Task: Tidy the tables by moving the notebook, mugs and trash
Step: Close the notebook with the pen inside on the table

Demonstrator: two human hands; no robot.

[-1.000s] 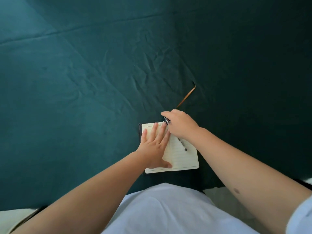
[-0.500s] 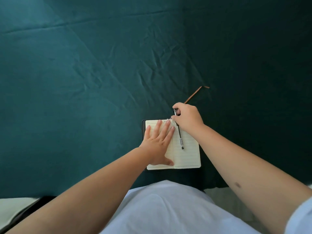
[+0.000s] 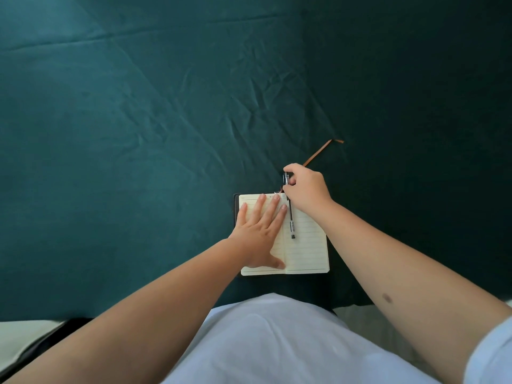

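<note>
Setting: a writing desk or study table, room type not determinable. Evidence: table covered by a creased dark green cloth (image 3: 138, 134); on the cloth's near edge, an open lined notebook (image 3: 307, 250) with a pen (image 3: 291, 220) on it.

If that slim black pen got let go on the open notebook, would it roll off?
Probably not far. The slim black pen lies along the centre fold of the open lined notebook, which should cradle it. Its body looks round, so a nudge could roll it. It seems light: the right hand pinches only its top end.
</note>
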